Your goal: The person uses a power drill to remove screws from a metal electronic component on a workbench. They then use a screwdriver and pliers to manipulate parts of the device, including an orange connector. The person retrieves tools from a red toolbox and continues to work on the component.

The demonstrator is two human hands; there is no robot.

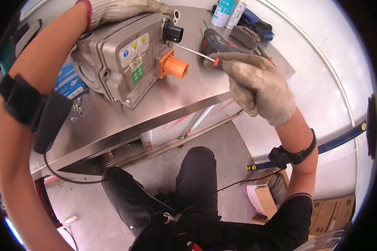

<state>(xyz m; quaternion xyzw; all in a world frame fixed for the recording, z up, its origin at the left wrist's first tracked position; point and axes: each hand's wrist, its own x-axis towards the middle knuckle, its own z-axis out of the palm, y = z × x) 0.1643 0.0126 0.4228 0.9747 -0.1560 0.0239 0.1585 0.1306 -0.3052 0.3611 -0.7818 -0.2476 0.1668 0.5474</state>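
A grey cast-metal electrical unit (113, 62) stands tilted on the steel bench. On its right side are a black connector (174, 34) and an orange connector (175, 67); warning stickers mark its face. My left hand (121, 10), in a knitted glove, lies over the unit's top edge and holds it, its fingers partly hidden. In the gloved right hand (255, 81) is a screwdriver (194, 52), its handle mostly covered by the fingers. The thin shaft points left, with the tip at the unit's side just below the black connector.
Behind the right hand lie a cordless drill (215, 44), a battery pack (244, 37) and spray cans (229, 13). Several loose screws (77, 109) sit near a blue box (69, 81) left of the unit. A blue spirit level (339, 142) leans at right, above cardboard boxes (331, 213).
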